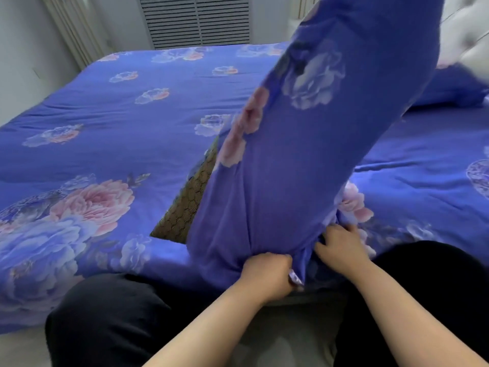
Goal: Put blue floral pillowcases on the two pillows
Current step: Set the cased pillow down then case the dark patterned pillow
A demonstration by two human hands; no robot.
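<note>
Blue floral bed (111, 107); cased pillow (304, 133) upright, hiding mat (185, 205). Left hand (267, 276), right hand (341, 247) pinching pillowcase opening.

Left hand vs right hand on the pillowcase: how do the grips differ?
The left hand is fisted, its grip bunching the hem of the pillowcase; the right hand has looser, spread fingers hooked into the fabric. The left hand sits lower and nearer the camera; the right hand is higher, toward the bed. Both hold the same bottom open end.

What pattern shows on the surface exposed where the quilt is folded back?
A dark brown-olive honeycomb pattern on the exposed mat, seen in the head view.
</note>
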